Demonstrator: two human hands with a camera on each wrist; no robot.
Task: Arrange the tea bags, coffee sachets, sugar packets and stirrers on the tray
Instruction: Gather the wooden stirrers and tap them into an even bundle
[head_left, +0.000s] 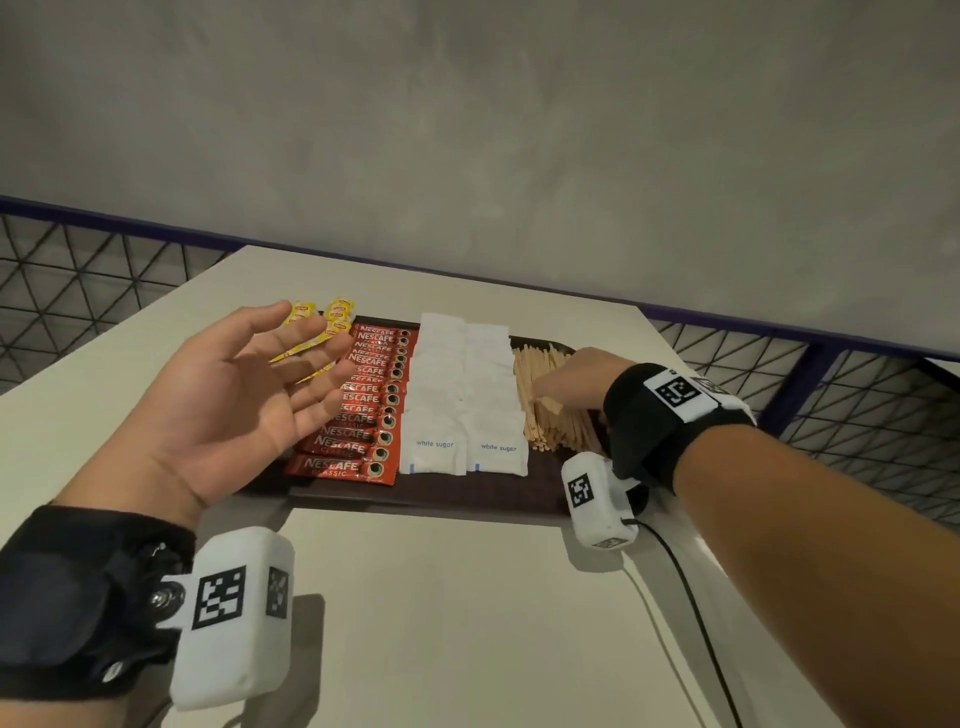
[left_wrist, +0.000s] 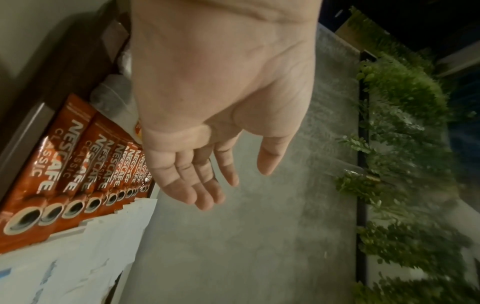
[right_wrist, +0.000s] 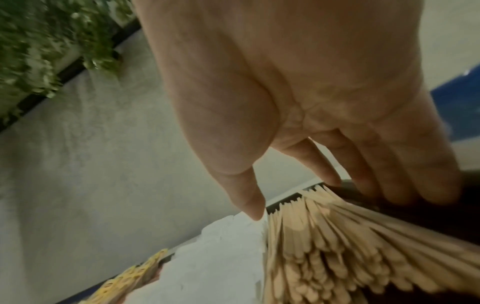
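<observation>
A dark tray (head_left: 426, 496) sits on the pale worktop (head_left: 467, 623), its long side running left to right. Four groups lie on it side by side. At the left end, partly hidden behind the left hand, are yellow tea bags (head_left: 340, 312). Next is a column of red coffee sachets (head_left: 363, 415), overlapped one upon another from near to far, each with its long axis left to right and the printed cup toward the right. Two columns of white sugar packets (head_left: 462, 395) follow, overlapped the same way. At the right end lie wooden stirrers (head_left: 545, 410), their long axes running near to far and fanning slightly.

The left hand (head_left: 234, 395) hangs above the left part of the tray, palm up, fingers (left_wrist: 205, 185) straight and spread, holding nothing. The right hand (head_left: 576, 384) rests over the stirrers, fingers (right_wrist: 389, 168) extended along the right side of the bundle and the thumb at its left; no firm hold is evident.
</observation>
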